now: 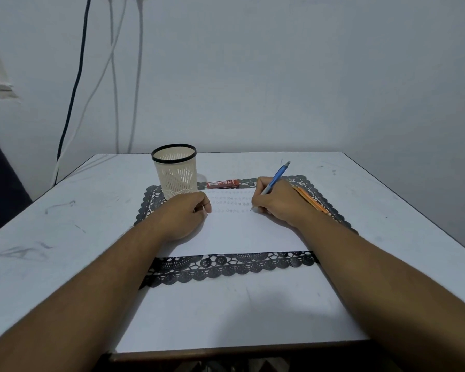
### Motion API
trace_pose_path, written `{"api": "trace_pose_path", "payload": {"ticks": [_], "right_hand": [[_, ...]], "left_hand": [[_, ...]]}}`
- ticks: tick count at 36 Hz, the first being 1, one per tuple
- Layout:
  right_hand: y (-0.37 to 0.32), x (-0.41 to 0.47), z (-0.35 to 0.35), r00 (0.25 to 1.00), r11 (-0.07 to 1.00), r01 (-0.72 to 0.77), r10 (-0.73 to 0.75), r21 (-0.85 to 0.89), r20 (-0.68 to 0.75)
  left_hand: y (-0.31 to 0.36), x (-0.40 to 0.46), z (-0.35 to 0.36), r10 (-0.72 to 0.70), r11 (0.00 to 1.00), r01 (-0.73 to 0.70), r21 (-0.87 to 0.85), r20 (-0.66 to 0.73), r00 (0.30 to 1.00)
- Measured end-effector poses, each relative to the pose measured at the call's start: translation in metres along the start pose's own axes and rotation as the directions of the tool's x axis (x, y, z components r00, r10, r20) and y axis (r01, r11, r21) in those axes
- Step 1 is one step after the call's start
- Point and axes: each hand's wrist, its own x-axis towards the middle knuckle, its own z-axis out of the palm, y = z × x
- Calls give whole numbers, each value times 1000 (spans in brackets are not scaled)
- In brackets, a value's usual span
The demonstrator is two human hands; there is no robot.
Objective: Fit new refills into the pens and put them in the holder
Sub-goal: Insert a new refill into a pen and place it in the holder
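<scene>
Pen [275, 176], blue with a grey cap end, is gripped in the right hand [278, 202], tip down on the paper [242, 232] beside faint rows of marks. Left hand [184, 213] rests on the paper's left side, fingers curled together, holding nothing visible. Holder [175, 170], a cream mesh cup with a black rim, stands upright just beyond the left hand on the black lace mat [226, 267]. A red refill case [222, 183] lies right of it. Orange pencils [310, 201] lie partly under the right wrist
</scene>
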Motion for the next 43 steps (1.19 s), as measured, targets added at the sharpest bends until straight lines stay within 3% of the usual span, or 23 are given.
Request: {"api": "trace_pose_path", "payload": {"ticks": [7, 12, 19, 22, 26, 29, 32, 36, 39, 43], "right_hand": [[2, 3, -1, 1000, 1000, -7, 6, -21, -13], [0, -1, -3, 999, 997, -8, 5, 73, 38], [-2, 9, -28, 958, 912, 41, 81, 408, -276], [-2, 15, -40, 933, 841, 64, 141, 538, -331], [-4, 16, -51, 911, 756, 78, 211, 650, -355], [-5, 15, -56, 907, 751, 83, 215, 655, -361], [-4, 14, -58, 895, 814, 68, 206, 577, -396], [0, 15, -57, 859, 889, 48, 197, 456, -473], [1, 19, -57, 842, 887, 58, 203, 458, -500], [-7, 17, -53, 815, 901, 54, 209, 430, -540]], "left_hand": [[1, -1, -1, 2, 1000, -2, 5, 5, 1000], [1, -1, -1, -5, 1000, 5, 10, 0, 1000], [3, -2, -3, -6, 1000, 6, -4, 7, 1000], [4, -3, -4, 7, 1000, -8, -22, -11, 1000], [13, -8, -12, 86, 990, -108, -89, -223, 971], [20, -12, -20, 115, 971, -202, -124, -501, 858], [15, -10, -24, 14, 959, -214, -185, -726, 688], [-4, -5, -25, -149, 932, -192, -309, -806, 573], [-17, 1, -21, -288, 906, -93, -412, -763, 579], [-33, 11, -12, -504, 792, 130, -596, -519, 690]]}}
